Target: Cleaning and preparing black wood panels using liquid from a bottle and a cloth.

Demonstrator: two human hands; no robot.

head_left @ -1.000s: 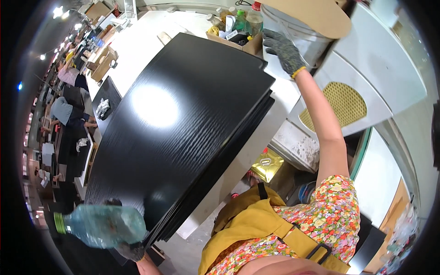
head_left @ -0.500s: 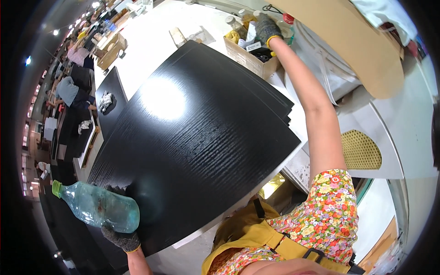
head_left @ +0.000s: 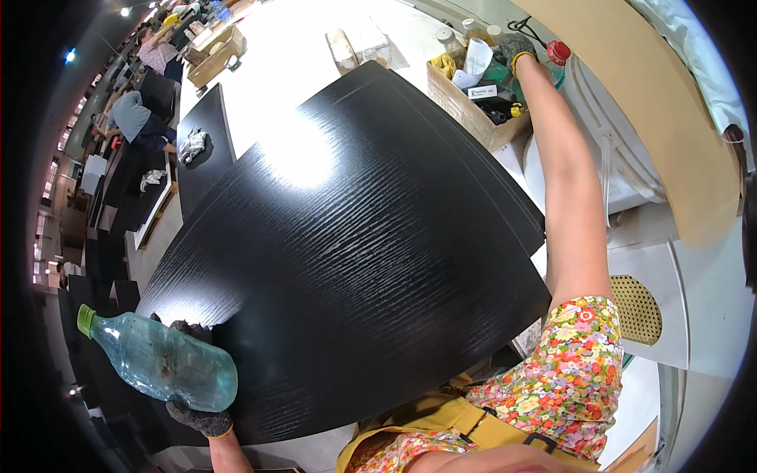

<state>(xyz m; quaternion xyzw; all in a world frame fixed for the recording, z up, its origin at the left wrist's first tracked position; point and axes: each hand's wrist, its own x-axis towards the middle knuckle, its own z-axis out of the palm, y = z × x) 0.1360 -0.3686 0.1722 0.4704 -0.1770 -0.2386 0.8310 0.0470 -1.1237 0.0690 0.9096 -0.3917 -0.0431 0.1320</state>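
My left hand (head_left: 199, 418), in a dark grey knit glove, is wrapped round a translucent greenish plastic bottle (head_left: 162, 359) with a light-green cap. The bottle lies tilted over the left end of a large black wood-grain panel (head_left: 378, 221). At the far right, my outstretched right hand (head_left: 516, 51), in a similar glove, is at the back of a wooden box (head_left: 465, 110). It is close to jars and a red-capped bottle (head_left: 558, 54); its fingertips are hidden, so what it touches cannot be made out.
Beyond the panel stretches a white tabletop (head_left: 292, 47) with clear containers (head_left: 343, 51) and another wooden box (head_left: 217, 55). A smaller black panel (head_left: 209, 150) bears a crumpled cloth (head_left: 192, 147). Tan board (head_left: 662, 102) stands at right. People work at the far left.
My view has shifted, moving the panel and box in the picture. My right hand has moved farther back over the box, toward the red-capped bottle. My left hand still holds the bottle.
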